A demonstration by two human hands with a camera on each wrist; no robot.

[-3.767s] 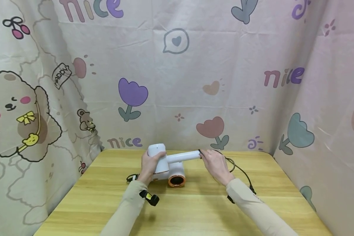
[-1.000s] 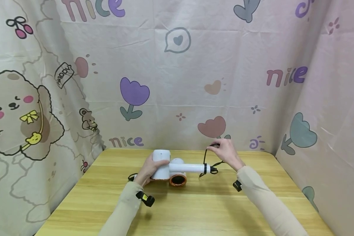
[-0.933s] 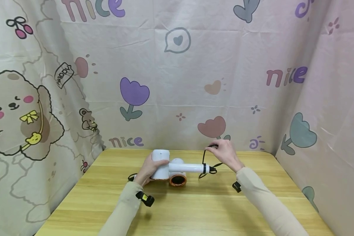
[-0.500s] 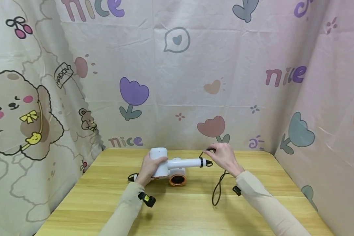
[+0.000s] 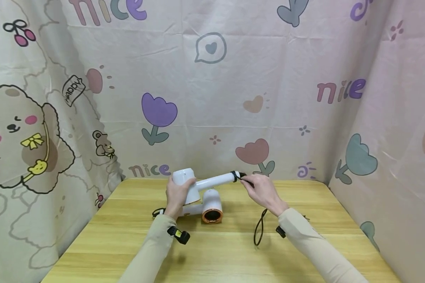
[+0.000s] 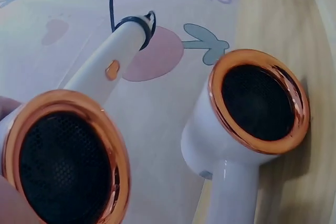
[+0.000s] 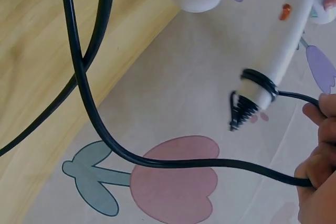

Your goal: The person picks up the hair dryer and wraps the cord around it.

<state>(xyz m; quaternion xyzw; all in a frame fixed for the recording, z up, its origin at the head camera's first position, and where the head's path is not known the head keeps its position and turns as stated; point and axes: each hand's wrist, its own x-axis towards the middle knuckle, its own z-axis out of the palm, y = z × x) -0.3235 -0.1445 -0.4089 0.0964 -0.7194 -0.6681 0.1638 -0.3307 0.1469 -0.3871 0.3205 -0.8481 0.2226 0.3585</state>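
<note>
My left hand [image 5: 176, 194] grips the head of a white hair dryer [image 5: 186, 181], raised off the table with its handle slanting up to the right. Black cord [image 7: 260, 81] is wound around the handle's end. My right hand [image 5: 265, 192] pinches the cord just beyond that end; in the right wrist view, more cord [image 7: 178, 164] runs out of the same hand [image 7: 321, 156]. A second white dryer [image 5: 211, 200] with a copper-coloured rim lies on the table below. Its dark round end shows in the left wrist view [image 6: 257, 103].
The wooden table [image 5: 212, 255] has a patterned curtain [image 5: 212, 86] behind it and at both sides. A loop of cord [image 5: 258, 232] hangs beneath my right wrist. The lying dryer's cord [image 5: 157, 212] is bundled left of my left hand.
The held dryer has risen and moved a little left, its handle now tilting upward. My right hand has come slightly left and lower, closer to the handle's end, and cord hangs below it.
</note>
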